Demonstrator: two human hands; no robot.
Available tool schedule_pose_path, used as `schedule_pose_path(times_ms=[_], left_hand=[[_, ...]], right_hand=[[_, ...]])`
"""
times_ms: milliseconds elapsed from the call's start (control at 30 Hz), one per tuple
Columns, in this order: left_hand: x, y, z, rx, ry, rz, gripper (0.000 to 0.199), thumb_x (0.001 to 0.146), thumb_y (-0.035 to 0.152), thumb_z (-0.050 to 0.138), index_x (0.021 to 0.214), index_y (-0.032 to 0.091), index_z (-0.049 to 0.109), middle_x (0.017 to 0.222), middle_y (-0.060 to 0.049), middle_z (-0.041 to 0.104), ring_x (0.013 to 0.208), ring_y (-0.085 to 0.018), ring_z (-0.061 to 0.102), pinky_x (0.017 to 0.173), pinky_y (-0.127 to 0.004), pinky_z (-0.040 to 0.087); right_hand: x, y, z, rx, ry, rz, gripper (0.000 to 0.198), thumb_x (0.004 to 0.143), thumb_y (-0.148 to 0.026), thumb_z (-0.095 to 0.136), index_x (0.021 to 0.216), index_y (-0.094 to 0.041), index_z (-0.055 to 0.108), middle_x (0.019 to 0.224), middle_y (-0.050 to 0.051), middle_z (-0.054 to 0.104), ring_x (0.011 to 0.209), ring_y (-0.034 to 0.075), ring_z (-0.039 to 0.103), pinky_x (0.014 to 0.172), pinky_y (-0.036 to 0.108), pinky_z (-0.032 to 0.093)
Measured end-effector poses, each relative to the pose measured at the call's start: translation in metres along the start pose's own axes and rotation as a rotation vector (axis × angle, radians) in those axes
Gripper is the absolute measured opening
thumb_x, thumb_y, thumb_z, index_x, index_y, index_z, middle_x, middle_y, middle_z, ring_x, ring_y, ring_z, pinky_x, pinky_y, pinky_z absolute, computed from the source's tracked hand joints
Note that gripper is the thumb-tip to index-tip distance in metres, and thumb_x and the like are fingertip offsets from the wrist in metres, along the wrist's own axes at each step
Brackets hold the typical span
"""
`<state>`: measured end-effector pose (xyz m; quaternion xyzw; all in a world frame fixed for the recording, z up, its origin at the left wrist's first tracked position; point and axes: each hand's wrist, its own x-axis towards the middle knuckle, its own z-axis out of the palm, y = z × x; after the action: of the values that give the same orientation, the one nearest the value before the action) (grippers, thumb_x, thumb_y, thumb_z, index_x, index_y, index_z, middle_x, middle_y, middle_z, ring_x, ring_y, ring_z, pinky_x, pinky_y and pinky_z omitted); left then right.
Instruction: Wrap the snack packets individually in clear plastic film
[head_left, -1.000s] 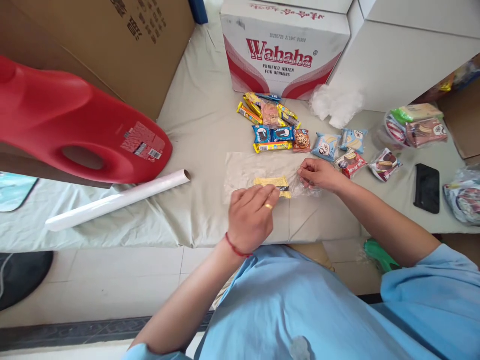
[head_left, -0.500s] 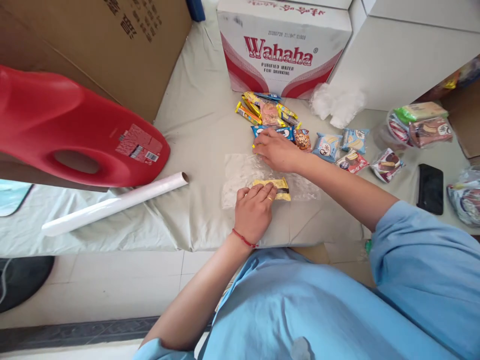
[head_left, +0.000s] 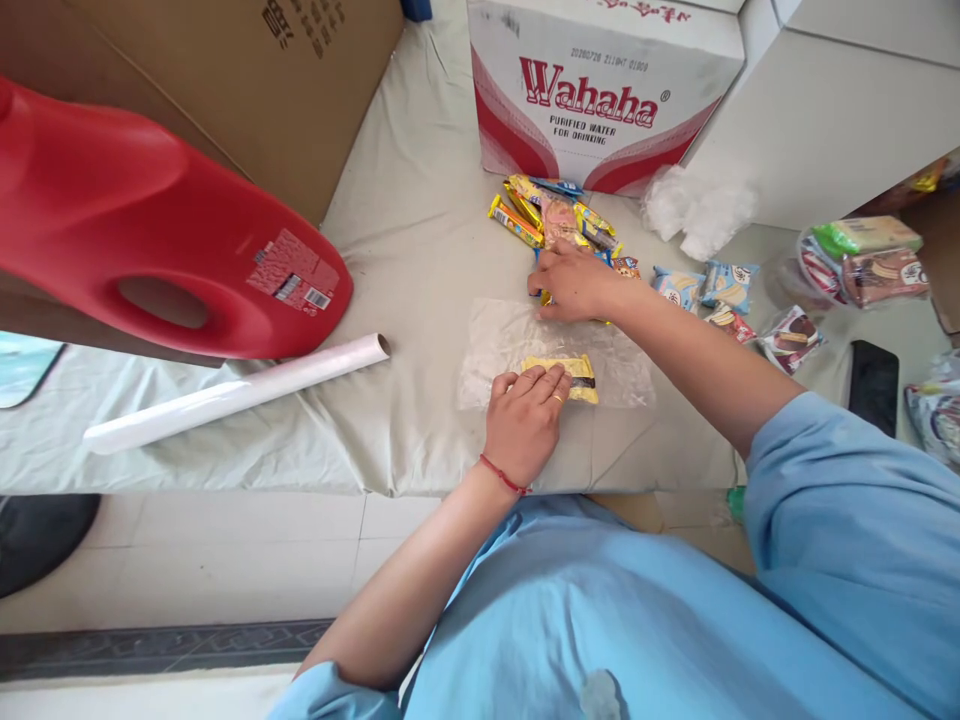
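Observation:
My left hand (head_left: 525,420) rests with its fingers pressed on a yellow snack bar (head_left: 574,371) that lies on a sheet of clear plastic wrap (head_left: 491,345) spread over the cloth-covered surface. My right hand (head_left: 574,283) reaches over the wrap and closes on a yellow-wrapped snack at the near edge of a heap of small snack packets (head_left: 551,215). A blue packet shows just above its fingers. The snack under the right hand is mostly hidden.
A Wahaha water carton (head_left: 600,95) stands behind the heap. A big red plastic jug (head_left: 150,230) lies at left by a cardboard box (head_left: 240,80), with a white roll (head_left: 232,395) in front. More packets (head_left: 705,290), bagged snacks (head_left: 862,260) and a black phone (head_left: 874,385) sit at right.
My right hand left the wrap's right edge and reached forward to the snack heap, settling on a yellow packet. My left hand stayed on the yellow bar. The camera shifted slightly.

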<state>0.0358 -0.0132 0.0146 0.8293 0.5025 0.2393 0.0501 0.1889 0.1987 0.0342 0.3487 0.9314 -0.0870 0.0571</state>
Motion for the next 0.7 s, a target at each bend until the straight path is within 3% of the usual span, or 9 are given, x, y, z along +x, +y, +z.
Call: schedule_pose_path(times_ms=[67,233,367,467,600,700], left_hand=[[-0.001,0.000,0.000,-0.003,0.003,0.001,0.035,0.107,0.016,0.048,0.127,0.025,0.075,0.135,-0.003,0.076,0.120,-0.022,0.069,0.095,-0.041,0.043],[-0.001,0.001,0.001,0.011,0.010,0.008,0.034,0.107,0.017,0.048,0.126,0.023,0.075,0.136,-0.003,0.076,0.121,-0.022,0.067,0.096,-0.042,0.043],[0.001,0.003,0.001,0.016,-0.008,-0.007,0.032,0.107,0.018,0.049,0.127,0.024,0.074,0.136,-0.004,0.076,0.122,-0.023,0.066,0.095,-0.041,0.044],[0.003,0.004,0.001,0.023,-0.008,-0.003,0.032,0.107,0.018,0.049,0.125,0.023,0.075,0.134,-0.004,0.076,0.121,-0.023,0.066,0.094,-0.041,0.044],[0.003,0.003,0.002,0.033,0.004,0.020,0.031,0.107,0.017,0.049,0.125,0.022,0.074,0.135,-0.004,0.076,0.121,-0.023,0.066,0.095,-0.040,0.044],[0.002,0.003,0.002,0.038,-0.009,0.012,0.032,0.107,0.018,0.049,0.126,0.023,0.074,0.136,-0.004,0.075,0.122,-0.022,0.066,0.095,-0.040,0.044]], right_hand=[[0.002,-0.001,-0.001,-0.036,-0.041,0.001,0.034,0.095,-0.048,0.068,0.105,-0.017,0.078,0.123,0.015,0.064,0.128,0.039,0.044,0.106,0.054,0.033],[-0.003,-0.017,-0.015,-0.112,-0.063,-0.076,0.019,0.094,-0.027,0.062,0.093,-0.016,0.077,0.118,0.016,0.067,0.122,0.037,0.046,0.100,0.051,0.036],[-0.014,-0.042,-0.027,-0.148,-0.052,-0.118,0.022,0.091,-0.024,0.061,0.105,-0.013,0.075,0.114,0.017,0.070,0.116,0.034,0.054,0.091,0.042,0.040],[-0.021,-0.054,-0.029,-0.075,-0.081,0.002,0.033,0.096,-0.027,0.056,0.123,-0.014,0.070,0.112,0.016,0.073,0.100,0.030,0.063,0.077,0.034,0.039],[-0.029,-0.042,-0.023,0.100,-0.100,0.120,0.056,0.097,-0.049,0.062,0.141,-0.014,0.060,0.103,0.012,0.076,0.090,0.027,0.065,0.070,0.030,0.034],[-0.033,-0.023,-0.017,0.199,-0.137,0.092,0.039,0.093,-0.043,0.067,0.119,-0.015,0.073,0.091,0.007,0.074,0.084,0.023,0.063,0.073,0.029,0.034]])
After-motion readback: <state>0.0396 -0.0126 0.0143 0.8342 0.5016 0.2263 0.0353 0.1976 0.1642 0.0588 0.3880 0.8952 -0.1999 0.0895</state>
